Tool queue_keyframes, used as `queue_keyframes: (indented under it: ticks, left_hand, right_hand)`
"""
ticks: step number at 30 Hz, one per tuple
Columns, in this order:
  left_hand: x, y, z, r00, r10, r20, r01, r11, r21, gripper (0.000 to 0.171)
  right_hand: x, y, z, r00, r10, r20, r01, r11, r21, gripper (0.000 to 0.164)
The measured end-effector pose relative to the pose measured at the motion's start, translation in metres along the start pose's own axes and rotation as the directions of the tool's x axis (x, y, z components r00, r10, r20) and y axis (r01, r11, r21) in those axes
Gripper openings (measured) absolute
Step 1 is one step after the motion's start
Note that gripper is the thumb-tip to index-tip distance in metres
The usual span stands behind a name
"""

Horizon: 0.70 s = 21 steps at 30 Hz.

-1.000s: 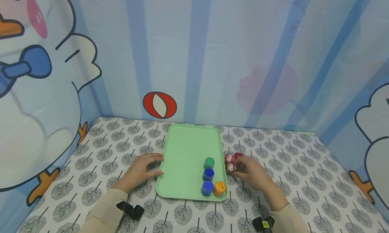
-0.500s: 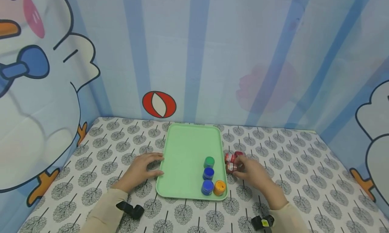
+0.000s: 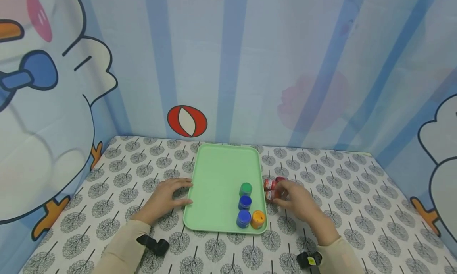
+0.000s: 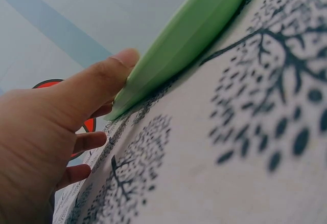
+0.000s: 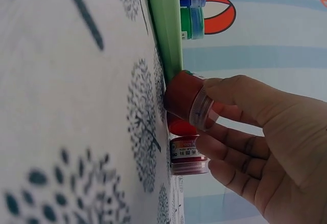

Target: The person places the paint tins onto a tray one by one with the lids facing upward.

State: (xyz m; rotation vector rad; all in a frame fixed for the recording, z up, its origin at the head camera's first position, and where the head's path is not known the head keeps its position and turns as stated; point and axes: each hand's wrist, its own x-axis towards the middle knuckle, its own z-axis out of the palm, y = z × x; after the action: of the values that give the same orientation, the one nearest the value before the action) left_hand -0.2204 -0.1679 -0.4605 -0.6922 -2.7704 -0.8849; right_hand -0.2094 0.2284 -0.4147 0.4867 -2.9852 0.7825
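Observation:
My right hand (image 3: 298, 200) pinches a small brownish-red paint jar (image 5: 183, 93) between thumb and fingers, just outside the right edge of the green tray (image 3: 217, 174). The jar is tilted, with its clear ribbed lid toward the palm. Behind it sit a bright red paint jar (image 3: 269, 184) and a dark red one (image 5: 186, 148), close to the fingertips and partly covered by the hand. At the tray's left side, my left hand (image 3: 164, 198) touches the rim with thumb and fingertips, the thumb (image 4: 125, 59) lying on the edge.
On the tray's right part stand a green-lidded jar (image 3: 245, 188), two blue-lidded jars (image 3: 244, 203) and an orange one (image 3: 258, 219) near the front corner. A tree-print cloth (image 3: 342, 194) covers the table, and a striped cartoon curtain (image 3: 250, 67) hangs behind it.
The head view has shifted very slightly. Both hands stay where they were, the right one keeping its hold on the brownish-red jar.

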Motion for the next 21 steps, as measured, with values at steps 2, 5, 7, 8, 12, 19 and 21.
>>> queue_keyframes:
  ticks: [2,5,7,8,12,19,21]
  left_hand:
    - [0.0001,0.0000,0.0001,1.000,-0.002,0.001,0.002,1.000,0.003,0.051]
    - [0.0003,0.0002,0.0003,1.000,-0.006,0.002,0.006,1.000,0.008,0.051]
    - [0.0003,-0.0001,0.0003,1.000,-0.006,0.001,0.006,1.000,0.012,0.051]
    - [0.0006,0.0000,0.0003,1.000,-0.005,0.001,0.005,1.000,0.011,0.051]
    - [0.0012,-0.0007,0.0007,1.000,-0.002,-0.001,0.002,1.000,0.011,0.051]
    - [0.0004,-0.0019,0.0016,1.000,-0.003,-0.005,0.003,1.000,0.009,0.051]
    - [0.0002,-0.0017,0.0017,1.000,-0.007,-0.005,0.007,1.000,0.009,0.051]
  right_hand:
    - [-0.0004,-0.0005,-0.0010,1.000,-0.011,-0.005,0.011,1.000,-0.007,0.016]
    - [-0.0006,-0.0008,-0.0021,0.999,-0.032,-0.018,0.032,0.999,-0.013,0.017]
    - [-0.0005,-0.0009,-0.0023,0.998,-0.049,-0.031,0.048,0.999,-0.024,0.018]
    - [-0.0004,-0.0009,-0.0024,0.998,-0.056,-0.035,0.055,0.998,-0.026,0.017]
    - [-0.0005,-0.0032,-0.0027,0.997,-0.068,-0.046,0.066,0.997,-0.040,0.017]
    - [-0.0011,-0.0081,-0.0038,0.995,-0.082,-0.055,0.077,0.994,-0.082,0.021]
    - [-0.0011,-0.0087,-0.0039,0.994,-0.092,-0.060,0.087,0.992,-0.090,0.022]
